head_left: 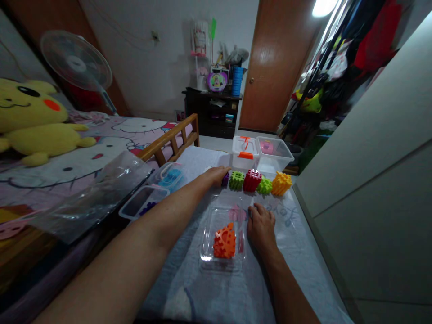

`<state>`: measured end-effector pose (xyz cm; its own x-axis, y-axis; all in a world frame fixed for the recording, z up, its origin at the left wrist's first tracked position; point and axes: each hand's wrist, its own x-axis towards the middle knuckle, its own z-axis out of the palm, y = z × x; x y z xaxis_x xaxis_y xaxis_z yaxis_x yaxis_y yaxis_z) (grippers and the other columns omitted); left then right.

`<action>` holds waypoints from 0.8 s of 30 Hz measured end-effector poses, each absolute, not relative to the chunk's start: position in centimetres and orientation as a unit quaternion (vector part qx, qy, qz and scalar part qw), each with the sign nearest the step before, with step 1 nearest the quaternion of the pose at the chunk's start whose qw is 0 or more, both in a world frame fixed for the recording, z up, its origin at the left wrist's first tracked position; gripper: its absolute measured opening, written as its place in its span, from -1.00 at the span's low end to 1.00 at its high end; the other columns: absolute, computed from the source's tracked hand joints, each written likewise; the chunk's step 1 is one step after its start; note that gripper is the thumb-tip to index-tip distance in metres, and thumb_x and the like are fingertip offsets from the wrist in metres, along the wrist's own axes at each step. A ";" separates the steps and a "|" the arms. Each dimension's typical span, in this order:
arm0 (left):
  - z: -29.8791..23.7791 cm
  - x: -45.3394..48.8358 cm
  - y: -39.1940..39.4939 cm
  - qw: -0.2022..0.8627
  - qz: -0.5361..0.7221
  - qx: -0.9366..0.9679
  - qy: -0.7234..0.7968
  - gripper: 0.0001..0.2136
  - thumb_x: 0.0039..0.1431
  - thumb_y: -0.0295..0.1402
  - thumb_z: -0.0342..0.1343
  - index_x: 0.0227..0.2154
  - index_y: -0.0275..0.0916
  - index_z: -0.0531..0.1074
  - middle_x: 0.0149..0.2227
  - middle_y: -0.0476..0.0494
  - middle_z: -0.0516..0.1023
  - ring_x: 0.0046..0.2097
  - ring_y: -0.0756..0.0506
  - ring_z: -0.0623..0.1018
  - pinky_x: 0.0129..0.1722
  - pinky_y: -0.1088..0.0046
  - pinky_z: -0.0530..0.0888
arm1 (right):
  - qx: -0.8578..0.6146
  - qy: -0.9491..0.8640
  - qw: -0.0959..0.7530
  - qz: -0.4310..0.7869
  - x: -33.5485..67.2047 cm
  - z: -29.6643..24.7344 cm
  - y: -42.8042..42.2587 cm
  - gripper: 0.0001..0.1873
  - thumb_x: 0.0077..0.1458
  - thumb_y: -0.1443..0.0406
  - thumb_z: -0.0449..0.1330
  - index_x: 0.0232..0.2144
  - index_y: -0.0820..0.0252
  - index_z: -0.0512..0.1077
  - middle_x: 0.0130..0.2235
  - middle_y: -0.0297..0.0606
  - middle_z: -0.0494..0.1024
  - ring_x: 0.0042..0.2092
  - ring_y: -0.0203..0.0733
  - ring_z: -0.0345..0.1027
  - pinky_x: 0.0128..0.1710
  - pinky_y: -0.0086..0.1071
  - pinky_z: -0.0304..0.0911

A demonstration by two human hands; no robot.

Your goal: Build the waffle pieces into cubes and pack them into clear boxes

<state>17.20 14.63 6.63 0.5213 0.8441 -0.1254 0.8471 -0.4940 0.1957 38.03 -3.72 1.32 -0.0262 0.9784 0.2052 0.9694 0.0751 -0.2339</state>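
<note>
My left hand (218,176) reaches forward, its fingers closed around a purple block (225,179) at the left end of a row. Along that row stand a green block (236,180), a dark red block (252,180), a smaller green block (264,186) and a yellow block (281,183), all with notched edges. My right hand (261,225) rests beside a clear plastic tray (206,245), fingers curled; whether anything is under them is hidden. Inside the tray sits an orange notched block (224,242).
A lidded clear box (245,150) and an open clear box (275,154) stand behind the row. At left are a container with blue pieces (170,176), another with dark purple pieces (145,202) and a plastic bag (97,198). A wooden bed rail (172,141) and white cabinet (371,157) flank the surface.
</note>
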 end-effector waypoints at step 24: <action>9.2 16.1 13.7 0.114 0.047 0.847 0.517 0.04 -0.21 -0.47 0.31 0.36 -0.19 -0.10 0.22 -0.31 0.32 0.17 -0.28 0.42 0.10 0.35 0.38 | -0.679 -0.716 0.160 0.026 38.1 1.4 -3.7 -0.61 0.18 0.43 0.02 0.01 0.15 0.44 0.19 -0.04 0.40 0.21 -0.02 0.21 0.24 -0.03 -0.13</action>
